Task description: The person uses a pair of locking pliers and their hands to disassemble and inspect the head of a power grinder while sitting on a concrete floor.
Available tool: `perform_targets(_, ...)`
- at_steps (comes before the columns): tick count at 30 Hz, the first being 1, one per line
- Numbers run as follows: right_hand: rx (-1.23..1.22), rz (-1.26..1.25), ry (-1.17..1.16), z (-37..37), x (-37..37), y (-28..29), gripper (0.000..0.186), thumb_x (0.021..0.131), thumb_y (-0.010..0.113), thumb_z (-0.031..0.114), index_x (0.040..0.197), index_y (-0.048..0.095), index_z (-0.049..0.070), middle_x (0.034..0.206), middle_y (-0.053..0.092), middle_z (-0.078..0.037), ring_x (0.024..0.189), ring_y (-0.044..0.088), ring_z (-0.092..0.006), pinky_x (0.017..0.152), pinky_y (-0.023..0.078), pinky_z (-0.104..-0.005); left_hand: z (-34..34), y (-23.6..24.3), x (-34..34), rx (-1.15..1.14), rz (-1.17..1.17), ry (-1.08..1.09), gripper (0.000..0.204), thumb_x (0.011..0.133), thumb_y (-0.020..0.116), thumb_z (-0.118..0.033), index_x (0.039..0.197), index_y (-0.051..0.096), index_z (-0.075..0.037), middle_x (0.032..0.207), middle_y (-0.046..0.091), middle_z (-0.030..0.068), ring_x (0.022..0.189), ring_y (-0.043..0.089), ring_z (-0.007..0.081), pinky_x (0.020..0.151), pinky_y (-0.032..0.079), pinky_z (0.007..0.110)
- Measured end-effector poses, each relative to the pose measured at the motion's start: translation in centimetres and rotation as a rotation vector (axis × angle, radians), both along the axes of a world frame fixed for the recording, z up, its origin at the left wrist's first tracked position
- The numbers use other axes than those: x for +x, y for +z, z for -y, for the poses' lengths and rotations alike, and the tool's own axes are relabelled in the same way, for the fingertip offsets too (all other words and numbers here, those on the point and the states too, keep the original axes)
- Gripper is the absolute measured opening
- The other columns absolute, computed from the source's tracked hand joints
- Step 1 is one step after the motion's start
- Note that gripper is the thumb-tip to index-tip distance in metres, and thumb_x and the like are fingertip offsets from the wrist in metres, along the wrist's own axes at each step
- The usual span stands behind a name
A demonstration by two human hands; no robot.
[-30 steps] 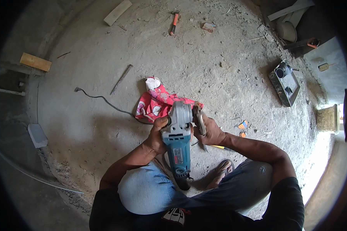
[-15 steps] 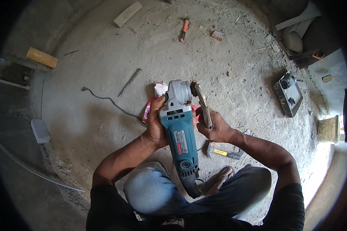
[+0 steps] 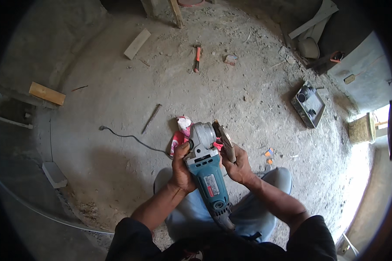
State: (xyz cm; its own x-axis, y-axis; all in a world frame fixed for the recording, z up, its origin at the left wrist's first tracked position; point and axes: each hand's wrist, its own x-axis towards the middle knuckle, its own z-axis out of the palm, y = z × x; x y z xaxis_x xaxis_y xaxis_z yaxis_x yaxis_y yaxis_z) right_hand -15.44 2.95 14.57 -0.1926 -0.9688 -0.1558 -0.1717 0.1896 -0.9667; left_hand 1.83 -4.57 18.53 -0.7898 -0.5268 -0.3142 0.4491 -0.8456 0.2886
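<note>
A teal angle grinder (image 3: 209,176) with a grey metal gear head slants over my lap, its tail end towards me. My left hand (image 3: 182,167) is closed around the left side of its neck, thumb up by the head. On the right side, my right hand (image 3: 238,167) is closed on a flat, worn greyish piece (image 3: 227,143) at the grinder's spindle. That piece is seen nearly edge-on, so I cannot tell whether it is a disc or a guard. Partly hidden behind the grinder, a crumpled red and white bag (image 3: 184,125) lies on the floor.
A dark cord (image 3: 135,138) with a plug runs left across the rough concrete floor. Ahead lie a metal rod (image 3: 151,118), an orange-handled hammer (image 3: 197,58) and a board (image 3: 137,44). To the right are a tray (image 3: 317,117) holding dark round parts and a bucket (image 3: 358,129).
The view has tilted forward, and the grinder now sits lower in it, still in both hands. My knees have shifted, and the yellow-marked hammer near my foot no longer shows.
</note>
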Motion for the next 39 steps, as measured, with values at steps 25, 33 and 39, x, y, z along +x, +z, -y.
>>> perform_targets(25,-0.297,-0.480,-0.090,0.1,1.2,-6.7,0.032,0.069,0.072,0.024,0.092,0.064,0.003,0.077,0.056,-0.013,0.068,0.059,-0.0327,0.061,0.047,-0.0368,-3.4,-5.3,3.3,0.200,-0.248,-0.056,0.079,0.087,0.043,-0.066,0.125,0.052,0.002,0.105,0.064,0.0209,0.092,0.066,0.0299,0.081,0.054,0.040)
perform_targets(33,-0.283,-0.405,-0.102,-0.7,2.7,-7.7,0.020,0.075,0.067,0.011,0.094,0.062,0.005,0.078,0.059,-0.012,0.071,0.062,-0.0342,0.064,0.050,-0.0383,-3.2,-8.2,4.1,0.157,0.043,-0.182,0.080,0.085,0.049,-0.065,0.126,0.052,0.003,0.106,0.062,0.0211,0.096,0.064,0.0362,0.083,0.053,0.047)
perform_targets(39,-0.312,-0.392,-0.078,1.1,1.5,-8.6,0.027,0.073,0.072,0.021,0.092,0.062,0.005,0.082,0.060,-0.011,0.074,0.062,-0.0314,0.067,0.050,-0.0370,-3.6,-6.9,3.8,0.220,-0.049,-0.179,0.083,0.082,0.047,-0.067,0.126,0.052,0.002,0.106,0.061,0.0210,0.096,0.063,0.0354,0.085,0.052,0.046)
